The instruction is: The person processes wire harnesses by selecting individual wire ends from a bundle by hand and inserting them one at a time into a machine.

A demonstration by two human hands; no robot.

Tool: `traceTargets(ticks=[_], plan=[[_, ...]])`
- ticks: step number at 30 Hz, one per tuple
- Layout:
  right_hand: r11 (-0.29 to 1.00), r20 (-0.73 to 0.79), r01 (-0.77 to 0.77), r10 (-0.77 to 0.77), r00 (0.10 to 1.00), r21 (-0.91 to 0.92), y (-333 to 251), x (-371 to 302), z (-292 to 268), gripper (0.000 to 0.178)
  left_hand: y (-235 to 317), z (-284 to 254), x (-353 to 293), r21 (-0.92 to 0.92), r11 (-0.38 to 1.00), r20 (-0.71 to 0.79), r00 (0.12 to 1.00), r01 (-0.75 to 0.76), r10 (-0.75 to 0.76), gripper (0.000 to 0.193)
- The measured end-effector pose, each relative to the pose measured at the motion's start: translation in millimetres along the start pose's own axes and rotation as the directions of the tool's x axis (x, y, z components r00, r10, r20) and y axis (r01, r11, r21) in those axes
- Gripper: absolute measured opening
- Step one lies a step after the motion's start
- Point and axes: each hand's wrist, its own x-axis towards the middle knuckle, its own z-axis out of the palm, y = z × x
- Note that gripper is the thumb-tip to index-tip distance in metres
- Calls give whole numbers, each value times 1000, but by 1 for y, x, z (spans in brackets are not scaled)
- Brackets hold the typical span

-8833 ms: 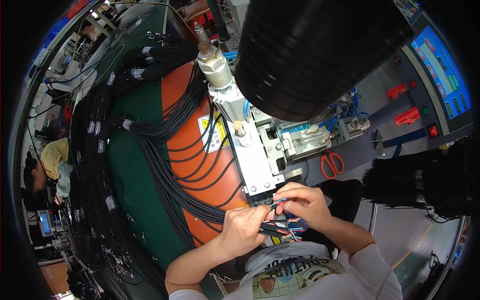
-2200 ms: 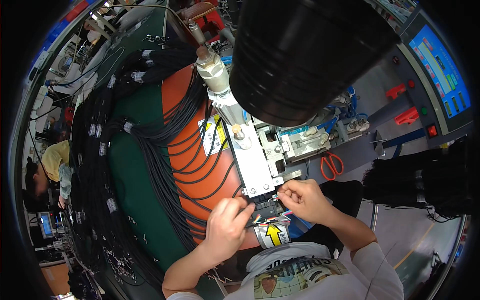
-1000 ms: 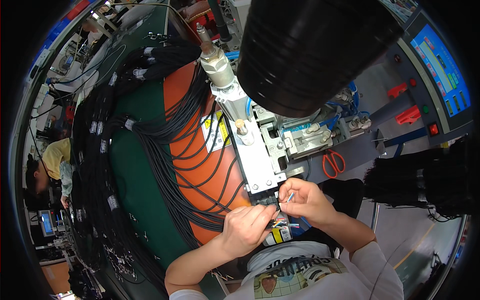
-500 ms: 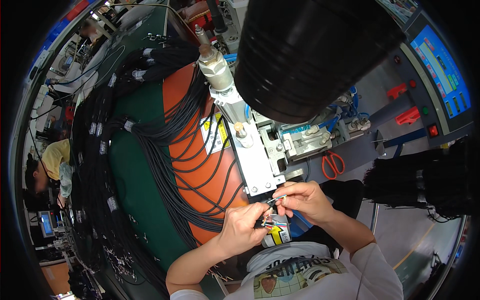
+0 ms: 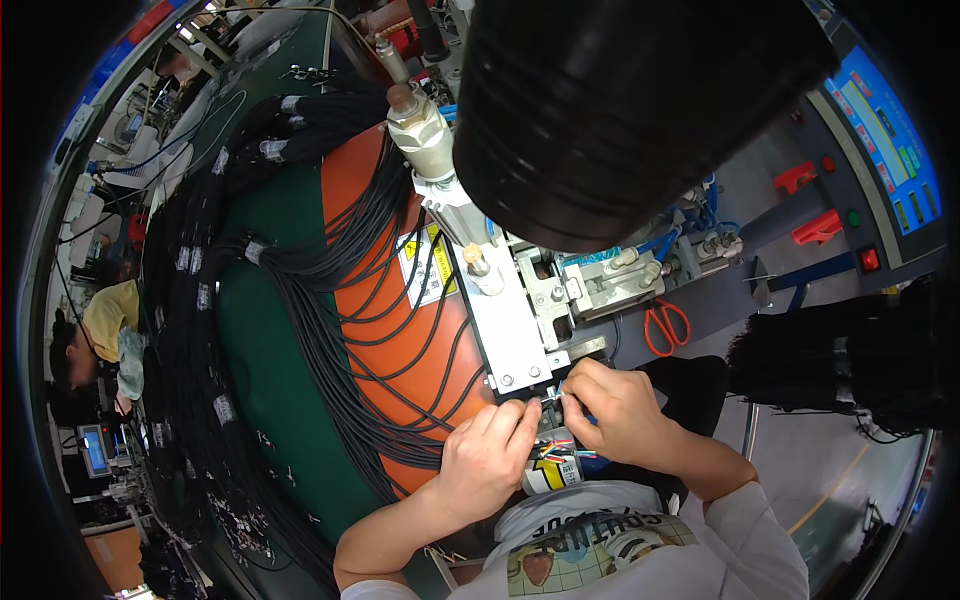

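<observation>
Just below the front end of the metal machine head [image 5: 510,335], my two hands meet at a black cable's stripped end. My left hand [image 5: 488,452] is closed in a pinch on the cable beside the machine's lower edge. Fingertips of my right hand [image 5: 622,415] pinch the thin coloured wires [image 5: 552,397] that come out of it; their tips are mostly hidden by the fingers. Below and between the hands, another spray of coloured wires [image 5: 562,452] sticks out over a white and yellow label [image 5: 552,476].
Black cables [image 5: 320,300] fan across an orange panel [image 5: 385,345] on the left. A large black cylinder [image 5: 640,120] hangs overhead. Red-handled scissors [image 5: 665,328] lie right of the machine, near a touchscreen [image 5: 880,140]. A thick cable bundle [image 5: 840,365] hangs right. A person in yellow [image 5: 108,320] works far left.
My right hand has turned, its fingers now curling down over the wires. My left hand has shifted slightly; the coloured wire spray below is more exposed. The view has moved slightly.
</observation>
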Motion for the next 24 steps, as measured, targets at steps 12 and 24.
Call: traceTargets(ticks=[12, 24], plan=[[991, -35, 80, -84, 996, -105, -2, 2, -2, 11, 5, -11, 15, 136, 986, 247, 967, -97, 61, 54], [915, 39, -192, 191, 981, 355, 11, 1, 5, 8, -14, -6, -2, -34, 998, -49, 997, 51, -53, 34]])
